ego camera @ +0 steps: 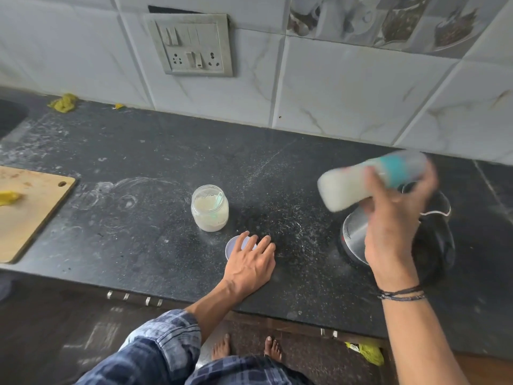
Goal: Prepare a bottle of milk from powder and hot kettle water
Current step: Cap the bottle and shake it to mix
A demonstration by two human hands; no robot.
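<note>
My right hand (394, 218) grips a baby bottle (349, 187) filled with white milk, lifted above the counter and lying almost sideways, its teal collar toward the wall. The bottle is motion-blurred. Below and behind that hand stands a steel kettle (358, 240) with a black handle. An open glass jar of milk powder (210, 208) with a pale green scoop inside stands mid-counter. My left hand (249, 262) rests flat on the counter, its straight fingers lying over the jar's round lid (231, 245).
The black stone counter (138, 218) is dusted with spilled powder. A wooden cutting board (25, 212) with a yellow scrap lies at the left edge. A yellow cloth (63, 102) sits by the tiled wall, below a switch panel (191, 45).
</note>
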